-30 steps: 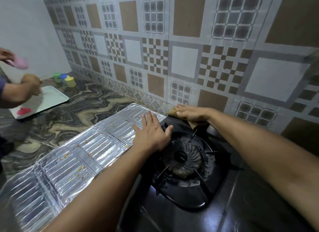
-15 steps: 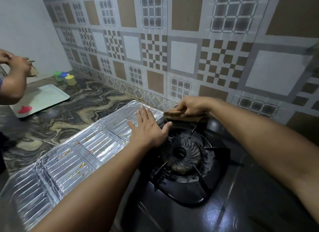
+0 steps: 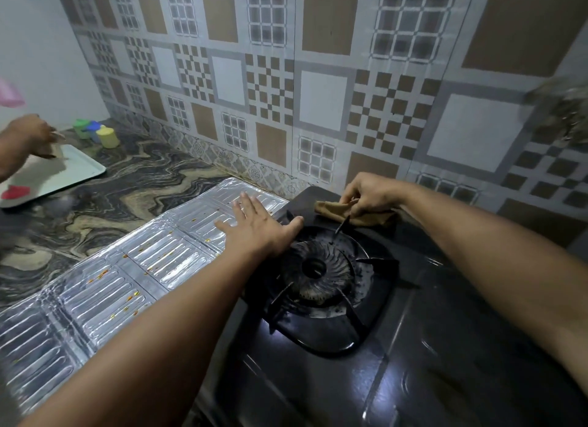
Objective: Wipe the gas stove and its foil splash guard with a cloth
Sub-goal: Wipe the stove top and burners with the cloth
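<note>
Cloth (image 3: 353,215) lies lengthwise along stove's (image 3: 445,347) back edge, pinched by right hand (image 3: 370,194); left hand (image 3: 257,228) flat, fingers straight.

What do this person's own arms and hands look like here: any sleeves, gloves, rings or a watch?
Both forearms are bare as far as the frame shows, with no sleeve in view. The left hand and right hand wear no gloves. No watch or bracelet shows at either wrist, and no ring is visible on the fingers that can be seen.
</note>
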Action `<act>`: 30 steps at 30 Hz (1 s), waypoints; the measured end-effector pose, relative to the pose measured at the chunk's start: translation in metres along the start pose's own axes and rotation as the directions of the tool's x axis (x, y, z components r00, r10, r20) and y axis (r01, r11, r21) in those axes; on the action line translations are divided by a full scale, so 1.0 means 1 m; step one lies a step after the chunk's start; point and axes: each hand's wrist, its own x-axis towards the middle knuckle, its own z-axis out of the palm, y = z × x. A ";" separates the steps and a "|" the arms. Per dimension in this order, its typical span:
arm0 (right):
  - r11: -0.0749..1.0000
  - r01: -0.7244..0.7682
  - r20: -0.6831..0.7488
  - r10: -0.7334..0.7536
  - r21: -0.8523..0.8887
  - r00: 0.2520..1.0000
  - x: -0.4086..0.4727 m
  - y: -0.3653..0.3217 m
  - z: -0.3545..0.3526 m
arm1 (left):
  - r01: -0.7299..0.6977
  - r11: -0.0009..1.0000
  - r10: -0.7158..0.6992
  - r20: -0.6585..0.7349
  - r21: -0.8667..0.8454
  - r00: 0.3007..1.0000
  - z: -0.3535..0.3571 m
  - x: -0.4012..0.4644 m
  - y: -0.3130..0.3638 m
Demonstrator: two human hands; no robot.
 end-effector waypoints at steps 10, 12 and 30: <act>0.975 -0.206 0.066 0.212 -0.082 0.975 -0.119 0.023 0.005 | -0.118 0.989 0.124 -0.060 0.085 0.991 0.004 -0.004 0.004; 0.977 -0.206 -0.020 0.205 -0.060 0.979 -0.118 0.023 0.011 | -0.167 0.980 0.176 -0.081 0.110 0.981 0.004 -0.005 0.004; 0.985 0.045 -0.413 0.029 0.168 0.910 0.046 -0.012 0.039 | -0.525 0.825 0.539 -0.009 0.210 0.843 0.004 0.004 0.007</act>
